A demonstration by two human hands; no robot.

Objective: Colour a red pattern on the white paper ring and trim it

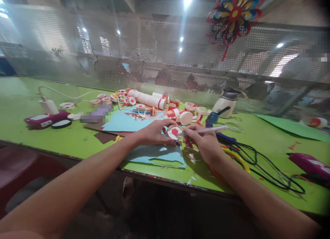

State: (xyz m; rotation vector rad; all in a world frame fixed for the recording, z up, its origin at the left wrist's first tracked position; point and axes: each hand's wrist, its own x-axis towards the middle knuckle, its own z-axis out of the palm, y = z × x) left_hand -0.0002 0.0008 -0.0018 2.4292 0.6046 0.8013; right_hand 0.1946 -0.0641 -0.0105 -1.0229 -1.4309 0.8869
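My left hand grips a small round paper cup piece, white with a red patch, just above the green table. My right hand is closed around a thin white stick, perhaps a pen or glue stick, whose near end touches the cup piece. Both hands hover over a light blue paper sheet with cut-out edges. Paper scraps lie around them.
Behind the hands lie a stack of red-and-white paper cups, cut cup rings, another blue sheet, and a white glue pot. Black cables and yellow-handled scissors are at right. Pink devices sit on both sides. A mesh screen backs the table.
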